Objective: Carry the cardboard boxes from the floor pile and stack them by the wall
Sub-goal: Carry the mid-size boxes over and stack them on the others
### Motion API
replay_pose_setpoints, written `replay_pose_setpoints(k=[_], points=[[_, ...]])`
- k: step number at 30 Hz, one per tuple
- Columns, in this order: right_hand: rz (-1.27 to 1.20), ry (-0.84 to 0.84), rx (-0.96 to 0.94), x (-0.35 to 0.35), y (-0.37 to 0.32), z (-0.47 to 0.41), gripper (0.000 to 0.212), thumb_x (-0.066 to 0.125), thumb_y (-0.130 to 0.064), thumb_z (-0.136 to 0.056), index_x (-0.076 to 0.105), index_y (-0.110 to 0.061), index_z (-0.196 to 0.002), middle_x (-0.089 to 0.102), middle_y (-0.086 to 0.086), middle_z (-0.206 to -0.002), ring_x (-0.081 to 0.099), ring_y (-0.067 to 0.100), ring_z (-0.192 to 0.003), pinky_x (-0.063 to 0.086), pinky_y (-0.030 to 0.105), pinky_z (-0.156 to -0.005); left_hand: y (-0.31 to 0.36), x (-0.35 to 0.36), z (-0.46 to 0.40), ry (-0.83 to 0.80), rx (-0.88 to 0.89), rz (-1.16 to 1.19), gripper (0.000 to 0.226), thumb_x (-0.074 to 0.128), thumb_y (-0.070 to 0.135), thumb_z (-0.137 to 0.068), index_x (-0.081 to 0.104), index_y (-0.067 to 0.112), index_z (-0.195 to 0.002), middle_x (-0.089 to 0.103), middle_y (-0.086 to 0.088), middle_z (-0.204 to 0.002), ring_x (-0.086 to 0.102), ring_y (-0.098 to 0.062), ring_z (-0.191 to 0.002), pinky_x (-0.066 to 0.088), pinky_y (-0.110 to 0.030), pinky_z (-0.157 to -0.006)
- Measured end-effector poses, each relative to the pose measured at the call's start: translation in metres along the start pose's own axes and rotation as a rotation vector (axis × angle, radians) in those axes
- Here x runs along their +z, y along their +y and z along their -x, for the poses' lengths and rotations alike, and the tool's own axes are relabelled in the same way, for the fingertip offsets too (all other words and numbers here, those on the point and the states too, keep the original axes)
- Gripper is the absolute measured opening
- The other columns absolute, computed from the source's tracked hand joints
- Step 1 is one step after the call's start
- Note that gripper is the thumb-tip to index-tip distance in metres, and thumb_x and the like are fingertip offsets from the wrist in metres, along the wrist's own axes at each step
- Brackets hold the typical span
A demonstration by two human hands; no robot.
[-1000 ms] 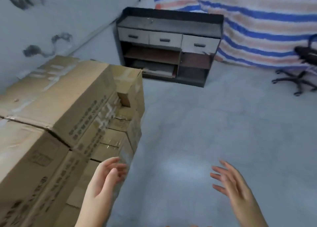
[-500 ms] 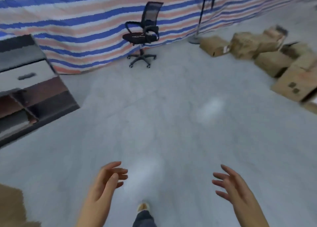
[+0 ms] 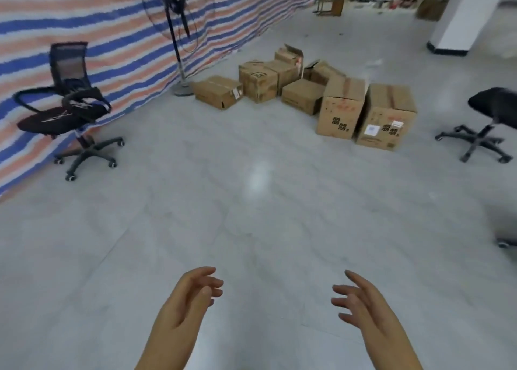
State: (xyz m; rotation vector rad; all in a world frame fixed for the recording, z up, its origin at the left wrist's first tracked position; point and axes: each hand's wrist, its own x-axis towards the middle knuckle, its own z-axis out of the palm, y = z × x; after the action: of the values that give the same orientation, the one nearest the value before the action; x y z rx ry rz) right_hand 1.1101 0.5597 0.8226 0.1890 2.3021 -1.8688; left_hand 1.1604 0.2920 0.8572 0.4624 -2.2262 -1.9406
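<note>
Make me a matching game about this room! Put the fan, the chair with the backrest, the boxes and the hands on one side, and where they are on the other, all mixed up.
Things:
1. standing fan
2. mesh-back office chair
3. cardboard boxes
4. left hand and right hand

Places:
A. piled on the floor, far middle
B. bottom of the view, holding nothing
C. left, by the striped tarp
D. beside the leftmost box, by the tarp

Pairs: 1-D, 2-C, 3-A, 4-B

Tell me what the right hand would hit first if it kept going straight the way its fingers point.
Nothing close: the right hand, open and empty, points forward over bare floor. Well beyond lies the pile of cardboard boxes, probably first in line, though depth is hard to judge.
</note>
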Motion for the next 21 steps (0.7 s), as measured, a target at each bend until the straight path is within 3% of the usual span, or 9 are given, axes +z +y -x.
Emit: replay_pose_setpoints(k=[4,8,13,16,19,21], points=[[-0.009,0.081,0.045,-0.002,-0.005,-0.034,0.036,0.046,-0.005,-0.096,0.055,-0.034,-0.114,0.069,-0.018,-0.100,0.068,0.007,-0.090,0.055,0.029,-0.079,0.011,0.014,-0.072,-0.136,0.000,-0.080,0.027,0.055,0.019,-0.091,0.066,0.044,-0.091,0.071,0.002,-0.098,0.068,-0.013,-0.089,0.053,-0.029,-0.083],[-0.048,0.202,0.142,-0.020,-0.001,-0.069,0.036,0.046,-0.001,-0.095,0.060,-0.031,-0.109,0.072,-0.010,-0.094,0.069,0.007,-0.084,0.051,0.031,-0.075,0.016,0.047,-0.135,-0.201,-0.008,-0.105,0.037,0.045,0.000,-0.095,0.068,0.029,-0.097,0.071,0.002,-0.098,0.068,-0.015,-0.089,0.054,-0.025,-0.080],[-0.049,0.263,0.185,-0.064,-0.001,-0.145,0.031,0.047,-0.006,-0.095,0.058,-0.033,-0.106,0.072,-0.009,-0.090,0.067,0.003,-0.083,0.051,0.030,-0.077,0.016,0.119,-0.207,-0.255,-0.021,-0.129,0.047,0.046,0.002,-0.095,0.066,0.044,-0.089,0.071,0.003,-0.098,0.068,-0.011,-0.088,0.053,-0.025,-0.081],[-0.021,0.284,0.167,-0.108,-0.009,-0.205,0.032,0.047,-0.007,-0.095,0.057,-0.034,-0.108,0.071,-0.004,-0.097,0.068,0.005,-0.085,0.053,0.035,-0.078,0.022,0.176,-0.252,-0.233,-0.013,-0.110,0.044,0.045,0.000,-0.095,0.067,0.038,-0.091,0.071,0.004,-0.096,0.068,-0.010,-0.085,0.054,-0.022,-0.078],[0.050,0.297,0.101,-0.162,-0.026,-0.266,0.039,0.050,-0.005,-0.094,0.060,-0.040,-0.109,0.070,-0.017,-0.096,0.068,0.003,-0.086,0.051,0.036,-0.083,0.036,0.237,-0.296,-0.203,-0.011,-0.069,0.033,0.044,-0.005,-0.094,0.067,0.019,-0.096,0.072,0.004,-0.091,0.068,-0.014,-0.083,0.054,-0.022,-0.074],[0.083,0.303,0.059,-0.195,-0.040,-0.307,0.047,0.051,-0.007,-0.093,0.060,-0.052,-0.103,0.068,-0.022,-0.098,0.067,0.002,-0.088,0.050,0.030,-0.083,0.049,0.278,-0.325,-0.201,0.000,-0.059,0.038,0.044,-0.007,-0.093,0.069,0.022,-0.092,0.072,0.002,-0.091,0.068,-0.015,-0.082,0.055,-0.024,-0.074]])
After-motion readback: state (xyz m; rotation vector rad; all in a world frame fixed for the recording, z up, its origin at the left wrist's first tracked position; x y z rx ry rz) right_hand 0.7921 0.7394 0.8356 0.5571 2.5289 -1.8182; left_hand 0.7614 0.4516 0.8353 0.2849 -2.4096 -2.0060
